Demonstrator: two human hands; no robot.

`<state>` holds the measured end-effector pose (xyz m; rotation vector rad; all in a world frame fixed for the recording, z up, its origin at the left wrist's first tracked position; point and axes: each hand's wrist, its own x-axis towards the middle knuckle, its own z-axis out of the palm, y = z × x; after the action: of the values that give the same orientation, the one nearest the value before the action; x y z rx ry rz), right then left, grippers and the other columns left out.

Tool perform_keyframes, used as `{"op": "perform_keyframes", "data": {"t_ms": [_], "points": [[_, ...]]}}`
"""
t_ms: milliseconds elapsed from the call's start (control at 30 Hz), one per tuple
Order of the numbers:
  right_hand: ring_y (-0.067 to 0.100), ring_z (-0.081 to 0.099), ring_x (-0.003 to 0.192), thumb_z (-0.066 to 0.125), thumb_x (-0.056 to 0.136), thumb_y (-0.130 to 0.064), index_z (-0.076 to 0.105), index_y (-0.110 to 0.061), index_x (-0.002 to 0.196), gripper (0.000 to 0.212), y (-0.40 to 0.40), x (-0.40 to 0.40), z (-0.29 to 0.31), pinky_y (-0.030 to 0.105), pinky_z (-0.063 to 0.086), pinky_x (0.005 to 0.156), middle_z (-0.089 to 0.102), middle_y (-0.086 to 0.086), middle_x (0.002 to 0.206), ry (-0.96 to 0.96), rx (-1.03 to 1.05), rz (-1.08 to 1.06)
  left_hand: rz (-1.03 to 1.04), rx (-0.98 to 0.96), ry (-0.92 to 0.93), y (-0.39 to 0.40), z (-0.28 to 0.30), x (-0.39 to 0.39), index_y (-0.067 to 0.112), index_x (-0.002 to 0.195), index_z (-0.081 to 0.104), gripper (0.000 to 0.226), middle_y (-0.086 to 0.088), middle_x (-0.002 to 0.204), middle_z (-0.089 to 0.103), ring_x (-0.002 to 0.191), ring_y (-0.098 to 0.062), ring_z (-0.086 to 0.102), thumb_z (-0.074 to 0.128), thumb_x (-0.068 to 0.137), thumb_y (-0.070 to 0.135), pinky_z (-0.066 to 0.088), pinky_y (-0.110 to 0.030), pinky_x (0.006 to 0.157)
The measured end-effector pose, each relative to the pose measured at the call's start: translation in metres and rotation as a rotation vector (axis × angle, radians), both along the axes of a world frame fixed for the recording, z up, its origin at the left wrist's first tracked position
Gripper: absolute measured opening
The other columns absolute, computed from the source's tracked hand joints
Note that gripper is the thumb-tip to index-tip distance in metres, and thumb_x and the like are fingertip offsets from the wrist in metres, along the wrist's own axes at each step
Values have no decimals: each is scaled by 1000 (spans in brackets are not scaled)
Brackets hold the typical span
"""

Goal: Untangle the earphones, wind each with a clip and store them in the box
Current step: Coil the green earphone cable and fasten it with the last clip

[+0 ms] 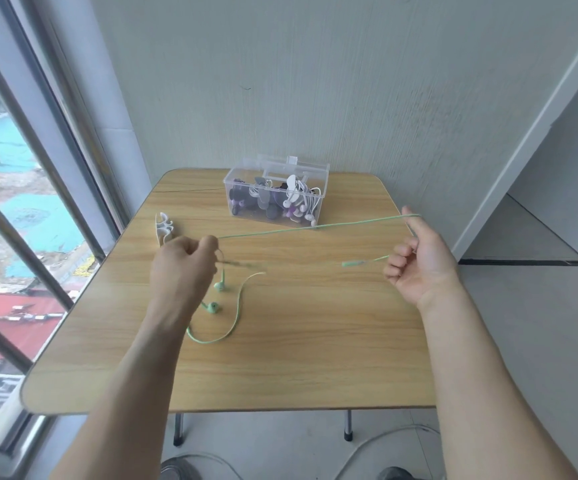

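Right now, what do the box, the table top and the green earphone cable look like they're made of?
Box: clear rigid plastic, glossy; the stored earphones show through its walls.
Table top: light wood-grain surface, matte, probably laminate rather than solid wood; can't confirm.
Green earphone cable: thin flexible cord, likely a rubbery plastic jacket, matte mint green; it bends in loose curves on the table.

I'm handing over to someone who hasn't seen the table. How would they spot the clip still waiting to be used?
Start at the wooden table and go to its left edge, nearest the window. The white clip stands there, just beyond the left hand. It is the only clip outside the clear box, and it is bare, with no cable wound on it, unlike the green earphones nearby.
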<state>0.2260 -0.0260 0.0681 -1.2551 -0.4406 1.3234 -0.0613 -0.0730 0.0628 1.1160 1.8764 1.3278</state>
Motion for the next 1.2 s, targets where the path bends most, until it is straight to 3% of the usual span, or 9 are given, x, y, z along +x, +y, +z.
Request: {"op": "perform_keyframes", "data": {"t_ms": [233,467,567,667,800,900,967,1100,1200], "points": [[11,37,50,79,84,-27,73,-11,96,21,3,3,-9,27,36,50,46,-5,64,-402,50,-98,195,168,-461,3,4,-7,15,76,60,18,-2,75,66,73,-18,66,63,94,15,52,-29,71],[17,65,63,48,104,-20,58,-19,103,10,9,3,-12,31,55,60,49,-3,71,0,-23,-78,158,187,-550,7,-3,-7,17,80,56,19,-4,79,68,70,-13,66,64,96,10,53,-27,75],[7,31,34,48,101,-49,54,-15,92,35,8,7,-9,16,29,37,30,-8,46,143,-41,60,80,103,-539,9,-8,-9,16,84,53,17,-5,78,68,68,-16,65,57,101,13,52,-28,71],[10,16,39,73,74,-66,53,-18,76,52,8,12,-10,22,13,37,23,-9,51,-202,-81,57,130,75,-459,12,-15,-20,12,93,54,12,0,67,65,56,-13,66,55,102,19,51,-27,63],[17,32,49,86,63,-58,53,-21,68,50,7,16,-14,28,32,50,38,-3,58,-552,-49,-53,195,49,-455,13,-13,-29,9,90,60,31,-1,64,54,56,-16,64,49,104,35,54,-28,62],[20,60,60,71,90,-44,60,-20,78,29,5,14,-15,37,56,70,59,2,73,-277,-40,35,152,12,-642,13,-8,-28,11,81,58,48,2,49,45,46,-18,49,36,106,45,48,-31,54],[16,56,56,50,102,-44,61,-26,89,25,5,14,-16,40,56,72,60,2,76,-89,-96,71,102,-24,-731,12,-6,-29,12,74,52,40,1,50,38,40,-16,30,42,102,39,35,-26,42],[11,18,36,23,103,-61,62,-8,83,69,12,24,-20,23,26,47,26,-5,45,-38,-184,51,72,-146,-419,11,-8,-37,18,63,43,32,5,45,28,36,-14,22,57,89,31,20,-20,39],[14,22,44,29,102,-59,44,-14,68,58,12,27,-21,24,29,51,27,-2,55,0,-181,-29,155,-116,-154,11,-10,-39,15,66,49,29,-1,53,38,47,-19,34,65,84,31,30,-26,48]]}}
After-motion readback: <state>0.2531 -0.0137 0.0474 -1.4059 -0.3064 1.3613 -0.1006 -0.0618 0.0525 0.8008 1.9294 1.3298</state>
